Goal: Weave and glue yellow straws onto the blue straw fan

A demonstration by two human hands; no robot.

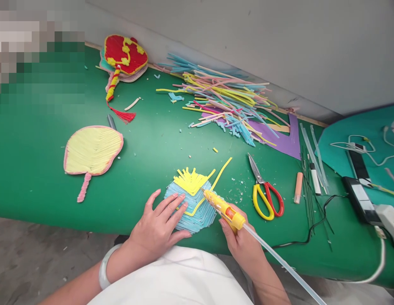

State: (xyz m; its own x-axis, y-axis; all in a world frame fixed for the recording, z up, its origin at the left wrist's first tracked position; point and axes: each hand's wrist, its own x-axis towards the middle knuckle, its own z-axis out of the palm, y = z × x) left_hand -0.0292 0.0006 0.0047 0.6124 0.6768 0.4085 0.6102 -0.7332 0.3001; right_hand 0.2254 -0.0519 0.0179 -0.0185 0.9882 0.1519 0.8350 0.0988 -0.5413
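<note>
A yellow hot glue gun (220, 205) is gripped in my right hand (244, 241), with a long clear glue stick (279, 262) trailing from its back. Its nozzle points at a blue fan-shaped panel (190, 223) made of rows of fuzzy stems, near the table's front edge. My left hand (160, 224) lies on the panel's left side, fingers spread. Short yellow stems (190, 180) form a V-shaped fan on the panel's upper part. Below them a bent yellow stem (220, 173) crosses the panel, its right end sticking out past the edge.
Red-and-yellow-handled scissors (263, 190) lie to the right. A finished yellow leaf-shaped fan (93, 150) is at left, a red fan (125, 55) behind it. Loose coloured stems (228, 93) pile at the back. A black cable (298, 244) leads to a power strip (390, 222).
</note>
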